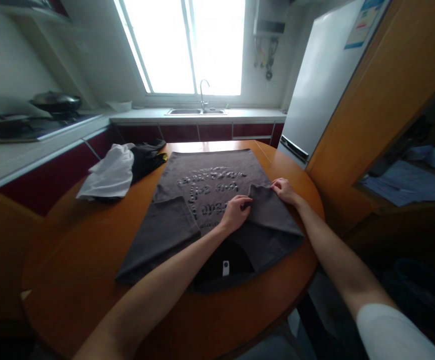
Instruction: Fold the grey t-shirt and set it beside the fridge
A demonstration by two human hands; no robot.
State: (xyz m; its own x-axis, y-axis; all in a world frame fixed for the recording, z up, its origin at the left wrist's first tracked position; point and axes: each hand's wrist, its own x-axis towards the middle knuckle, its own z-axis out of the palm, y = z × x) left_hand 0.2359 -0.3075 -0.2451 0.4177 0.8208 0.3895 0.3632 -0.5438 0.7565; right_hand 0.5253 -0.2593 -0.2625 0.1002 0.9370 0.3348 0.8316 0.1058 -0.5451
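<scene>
A dark grey T-shirt (175, 165) lies spread on the table, its neck opening toward me and its raised lettering upside down from here. Both sleeves are folded inward over the front. My left hand (237, 214) is curled, with thumb and fingertips pinched at the inner edge of the right-hand sleeve (270, 212). At the outer end of that sleeve's far edge, my right hand (284, 191) has its fingers closed on the cloth. The left-hand sleeve (168, 225) lies flat, untouched. A small white label (226, 268) shows inside the dark collar.
The round wooden table (78, 245) carries a white garment (108, 172) and a black garment (145, 157) at the far left. Beyond are a counter with a sink (187, 112) and a stove with a lidded pan (55, 101). A fridge (315, 75) stands at the right.
</scene>
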